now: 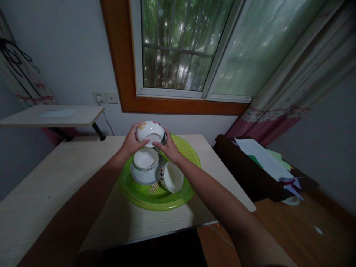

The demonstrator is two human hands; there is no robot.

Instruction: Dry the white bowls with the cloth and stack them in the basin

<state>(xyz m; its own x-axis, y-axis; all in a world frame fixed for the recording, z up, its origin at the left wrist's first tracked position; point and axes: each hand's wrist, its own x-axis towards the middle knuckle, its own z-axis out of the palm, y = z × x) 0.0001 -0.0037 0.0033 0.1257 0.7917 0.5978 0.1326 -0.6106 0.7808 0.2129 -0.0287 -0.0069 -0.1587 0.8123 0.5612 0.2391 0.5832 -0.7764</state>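
Between my two hands is a white bowl [151, 129] with pink and yellow floral marks, tilted so that its underside faces me. My left hand [134, 140] grips its left side, thumb on the base. On the right side my right hand [168, 146] grips it the same way. Below it a white bowl [146, 158] rests on a white plate [144, 177] in a round green tray [158, 205]. Another bowl [172, 177] with a red pattern lies tipped on its side at the tray's right. Several chopsticks [153, 188] poke out beside it.
The tray stands on a pale wooden table [105, 218]. A raised shelf [52, 115] with a paper on it is at the left. Behind the table are a wall socket [105, 98] and a window [183, 48]. A dark box [236, 167] with papers sits at the right.
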